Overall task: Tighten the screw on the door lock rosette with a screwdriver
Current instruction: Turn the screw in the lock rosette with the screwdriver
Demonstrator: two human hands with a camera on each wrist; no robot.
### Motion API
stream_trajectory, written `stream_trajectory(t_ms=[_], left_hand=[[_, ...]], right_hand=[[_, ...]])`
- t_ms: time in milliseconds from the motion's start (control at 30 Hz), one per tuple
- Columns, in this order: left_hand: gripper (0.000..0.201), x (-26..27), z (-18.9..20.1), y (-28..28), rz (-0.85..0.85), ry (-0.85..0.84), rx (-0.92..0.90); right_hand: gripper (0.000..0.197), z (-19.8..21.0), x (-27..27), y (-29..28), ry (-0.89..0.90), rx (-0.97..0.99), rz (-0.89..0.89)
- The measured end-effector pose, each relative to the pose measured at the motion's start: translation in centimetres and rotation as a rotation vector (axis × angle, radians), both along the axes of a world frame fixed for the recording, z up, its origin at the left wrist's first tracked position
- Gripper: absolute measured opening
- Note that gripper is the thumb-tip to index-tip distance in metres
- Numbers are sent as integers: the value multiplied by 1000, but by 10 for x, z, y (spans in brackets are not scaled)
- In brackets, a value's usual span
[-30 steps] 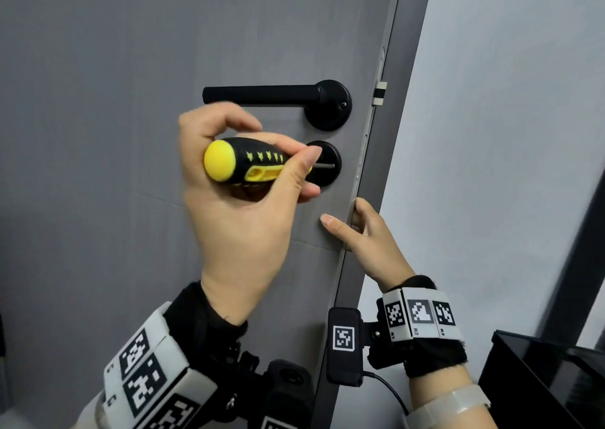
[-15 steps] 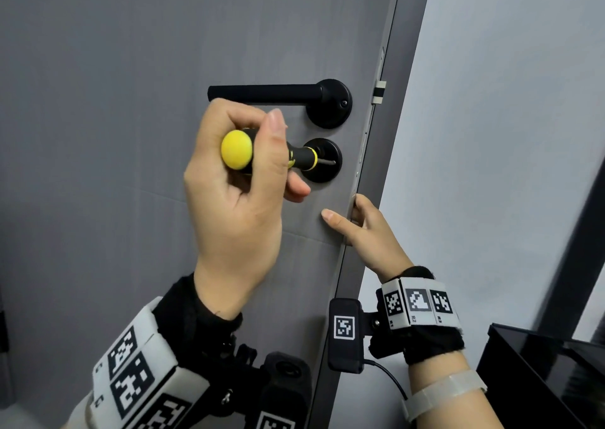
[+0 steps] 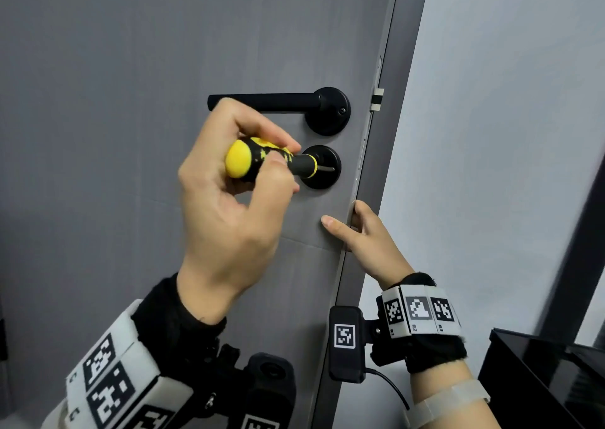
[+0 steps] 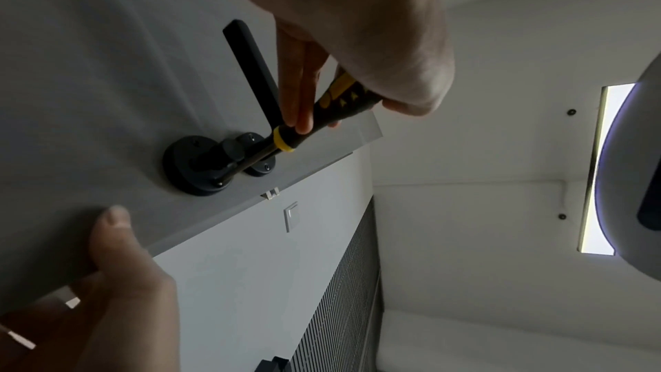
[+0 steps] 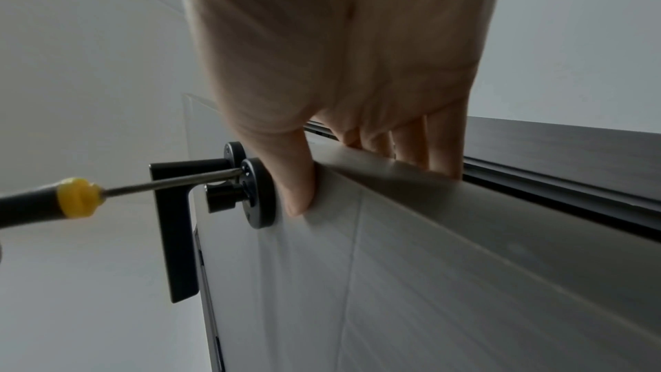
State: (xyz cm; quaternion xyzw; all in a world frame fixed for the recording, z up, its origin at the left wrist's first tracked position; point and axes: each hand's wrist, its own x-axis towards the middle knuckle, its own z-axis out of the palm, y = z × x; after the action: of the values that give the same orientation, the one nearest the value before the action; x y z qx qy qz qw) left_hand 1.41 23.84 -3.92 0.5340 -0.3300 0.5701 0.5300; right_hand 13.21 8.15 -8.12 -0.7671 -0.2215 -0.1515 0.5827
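A black-and-yellow screwdriver (image 3: 242,160) points at the round black lock rosette (image 3: 324,180) below the lever handle on a grey door (image 3: 98,134). My left hand (image 3: 278,157) pinches the screwdriver's handle between thumb and fingers. In the right wrist view the screwdriver (image 5: 75,200) has its shaft tip on a screw at the edge of the lock rosette (image 5: 259,194), beside the thumb-turn (image 5: 222,197). My right hand (image 3: 357,229) grips the door's edge just below the rosette, with the thumb on the door face and the fingers behind.
The black lever handle (image 3: 262,101) runs left from its own rosette, just above my left hand. A latch (image 3: 377,99) sticks out of the door edge. A pale wall (image 3: 507,134) lies beyond, and a black cabinet (image 3: 540,379) stands at the lower right.
My left hand has turned and shifted its hold round the screwdriver handle while the tip stayed at the rosette. The right hand has kept its hold on the door edge.
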Motion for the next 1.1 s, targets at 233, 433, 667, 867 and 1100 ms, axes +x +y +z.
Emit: stream_trajectory(t_ms=[233, 433, 667, 867, 1100], left_hand=[[12, 0, 5, -17, -43, 33, -126], [6, -8, -6, 6, 0, 96, -89], [17, -2, -4, 2, 110, 108, -178], [20, -6, 4, -15, 110, 92, -214], [21, -8, -11, 7, 39, 106, -187]], right_hand=[[32, -1, -2, 0, -7, -17, -18], [36, 0, -2, 1, 7, -5, -19], [51, -1, -1, 2, 7, -6, -15], [61, -2, -3, 3, -28, -45, -43], [57, -1, -8, 4, -13, -38, -41]])
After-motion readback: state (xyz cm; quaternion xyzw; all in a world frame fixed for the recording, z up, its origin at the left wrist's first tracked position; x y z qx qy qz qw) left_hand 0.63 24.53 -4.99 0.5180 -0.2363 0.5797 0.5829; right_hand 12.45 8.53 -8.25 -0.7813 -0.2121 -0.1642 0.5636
